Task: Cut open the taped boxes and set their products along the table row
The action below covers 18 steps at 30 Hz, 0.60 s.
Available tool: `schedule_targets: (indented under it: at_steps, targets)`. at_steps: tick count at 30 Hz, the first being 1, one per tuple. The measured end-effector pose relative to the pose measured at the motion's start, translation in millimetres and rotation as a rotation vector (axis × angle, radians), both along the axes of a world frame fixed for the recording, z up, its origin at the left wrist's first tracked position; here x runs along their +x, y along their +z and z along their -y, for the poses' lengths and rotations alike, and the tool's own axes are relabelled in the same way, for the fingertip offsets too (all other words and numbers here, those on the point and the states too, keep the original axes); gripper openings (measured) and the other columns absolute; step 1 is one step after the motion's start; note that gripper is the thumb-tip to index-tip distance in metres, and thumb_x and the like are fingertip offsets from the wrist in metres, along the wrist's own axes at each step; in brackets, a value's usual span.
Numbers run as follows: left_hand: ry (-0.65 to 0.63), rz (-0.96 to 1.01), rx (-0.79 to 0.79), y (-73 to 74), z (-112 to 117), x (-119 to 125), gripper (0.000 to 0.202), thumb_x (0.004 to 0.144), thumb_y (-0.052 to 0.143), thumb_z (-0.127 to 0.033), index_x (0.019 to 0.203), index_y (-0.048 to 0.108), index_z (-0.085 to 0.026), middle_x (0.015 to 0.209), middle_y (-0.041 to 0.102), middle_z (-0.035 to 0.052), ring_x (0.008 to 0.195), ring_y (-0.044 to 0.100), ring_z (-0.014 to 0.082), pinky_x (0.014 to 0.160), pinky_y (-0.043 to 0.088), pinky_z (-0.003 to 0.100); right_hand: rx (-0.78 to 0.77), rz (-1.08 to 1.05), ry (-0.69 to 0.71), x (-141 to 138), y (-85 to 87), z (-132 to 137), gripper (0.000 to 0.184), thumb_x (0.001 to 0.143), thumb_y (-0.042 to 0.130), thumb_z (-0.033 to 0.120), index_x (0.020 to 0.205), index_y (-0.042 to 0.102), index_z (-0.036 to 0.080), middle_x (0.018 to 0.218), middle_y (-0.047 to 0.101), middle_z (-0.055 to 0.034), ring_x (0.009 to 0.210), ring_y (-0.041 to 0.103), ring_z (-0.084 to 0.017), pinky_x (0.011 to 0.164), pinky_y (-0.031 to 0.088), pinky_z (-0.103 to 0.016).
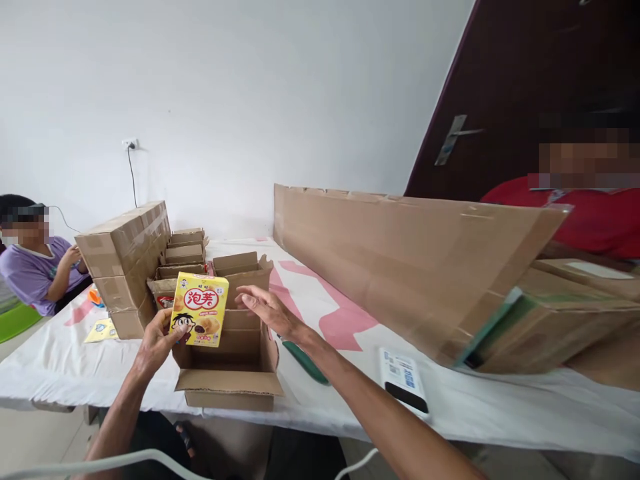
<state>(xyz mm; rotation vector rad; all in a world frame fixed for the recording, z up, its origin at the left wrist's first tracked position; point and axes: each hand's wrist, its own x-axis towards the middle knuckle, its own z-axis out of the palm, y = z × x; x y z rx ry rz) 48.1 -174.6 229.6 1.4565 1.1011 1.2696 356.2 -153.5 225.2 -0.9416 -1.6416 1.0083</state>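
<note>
At the near left of the cloth-covered table (55,363), I observe the left hand (159,341) pinching a yellow box (207,317) by its lower left corner, thumb on the front. The box is held roughly upright over the left part of an open carton (230,381). Large red characters read 泡芙; the finer print is too small to read. The right hand (266,310), fingers loosely spread, is near the box's right edge. Farther right lies a white pack (400,373), its blue print illegible. Noted also: 1 cardboard partition (400,267) and 2 other people, 1 in purple (30,275) at left, 1 in red (595,223) at right.
</note>
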Motion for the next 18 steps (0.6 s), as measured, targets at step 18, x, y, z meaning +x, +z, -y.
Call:
schedule_targets:
  at_steps: [18]
  targets:
    - [-0.058, -0.016, 0.017, -8.8, -66, 21, 0.082, 0.066, 0.09, -0.069, 0.124, 0.063, -0.017, 0.118, 0.074, 0.0136, 0.103, 0.071, 0.0313, 0.069, 0.057, 0.033, -0.096, -0.05, -0.097, -64, -26.5, -49, 0.062, 0.097, 0.051, 0.041, 0.156, 0.047, 0.024, 0.139, 0.069, -0.0118, 0.116, 0.071, -0.027, 0.081, 0.065, -0.036]
